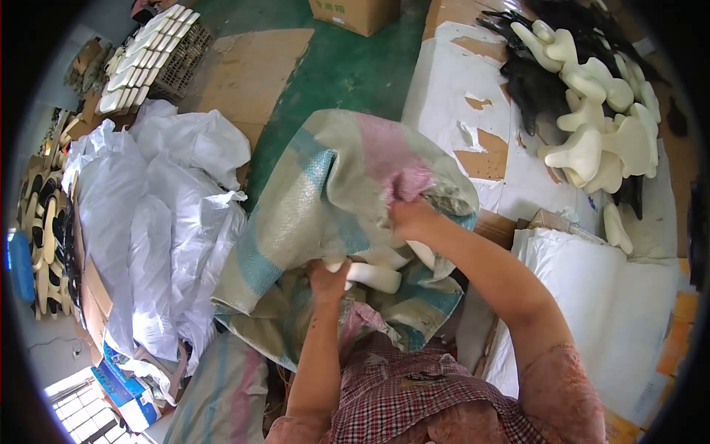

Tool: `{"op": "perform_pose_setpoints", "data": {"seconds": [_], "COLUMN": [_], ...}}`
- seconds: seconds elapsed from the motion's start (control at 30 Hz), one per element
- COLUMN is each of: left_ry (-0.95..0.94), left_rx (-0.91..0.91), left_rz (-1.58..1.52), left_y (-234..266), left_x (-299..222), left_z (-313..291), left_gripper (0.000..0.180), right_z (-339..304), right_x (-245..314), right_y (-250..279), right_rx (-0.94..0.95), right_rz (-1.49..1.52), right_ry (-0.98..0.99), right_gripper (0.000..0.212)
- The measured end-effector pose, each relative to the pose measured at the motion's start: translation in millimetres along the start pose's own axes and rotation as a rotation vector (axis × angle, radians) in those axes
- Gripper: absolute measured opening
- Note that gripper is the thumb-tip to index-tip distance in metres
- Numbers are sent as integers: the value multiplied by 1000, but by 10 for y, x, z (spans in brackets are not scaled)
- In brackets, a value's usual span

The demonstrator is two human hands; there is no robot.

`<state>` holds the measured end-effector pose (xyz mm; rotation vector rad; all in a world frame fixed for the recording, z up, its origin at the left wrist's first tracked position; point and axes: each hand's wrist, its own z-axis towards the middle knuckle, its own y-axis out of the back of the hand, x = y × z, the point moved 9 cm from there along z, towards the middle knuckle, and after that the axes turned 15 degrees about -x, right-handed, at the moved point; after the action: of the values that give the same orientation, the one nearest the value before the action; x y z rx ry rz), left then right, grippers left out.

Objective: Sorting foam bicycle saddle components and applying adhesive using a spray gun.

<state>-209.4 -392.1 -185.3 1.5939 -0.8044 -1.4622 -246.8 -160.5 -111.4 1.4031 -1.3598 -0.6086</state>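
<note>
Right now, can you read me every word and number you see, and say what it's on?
Cardboard box at the top: green printed characters; I don't copy printed words out.
Blue-and-white packaging, lower left: any print is too small to read.
Checked apron: a dark patch, too blurred to tell if it has words.
Woven sack: stripes, no lettering I can see.

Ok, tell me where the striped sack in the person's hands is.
In the head view, the striped sack fills the centre, bunched in the right hand's grip, with white plastic bags to its left.
</note>
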Motion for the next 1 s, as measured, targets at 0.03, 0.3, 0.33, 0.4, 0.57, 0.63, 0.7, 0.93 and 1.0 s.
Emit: {"op": "perform_pose_setpoints", "data": {"seconds": [0.03,0.3,0.33,0.4,0.57,0.63,0.7,0.93,1.0], "left_ry": [-21,491,475,707,666,521,595,648,640], "left_rx": [12,287,309,597,605,343,388,334,315], "left_rz": [-35,-757,-762,-641,-668,-767,-779,-521,-532], "left_y": [-55,-102,-67,-106,-16,-41,-313,-633,-573], "left_x": [-189,-106,-239,-418,-646,-577,-539,-265,-492], "left_z": [109,162,183,14,-218,-66,-84,-203,124], "left_gripper": [88,66,66,66,70,73,75,91,89], "right_z": [-100,-124,-22,111,497,632,713,832,783], "right_x": [-551,-224,-176,-201,28,178,-83,201,348], "right_y": [-94,1886,1873,1695,1257,997,706,261,264], "right_rx": [-375,-747,-735,-827,-414,-83,49,450,413], "right_rz": [312,-42,-235,-435,-347,-237,-43,-279,-262], "right_ry": [-138,-91,-51,91,200,242,127,247,241], "right_gripper": [44,41,37,35,37,38,40,37,37]}}
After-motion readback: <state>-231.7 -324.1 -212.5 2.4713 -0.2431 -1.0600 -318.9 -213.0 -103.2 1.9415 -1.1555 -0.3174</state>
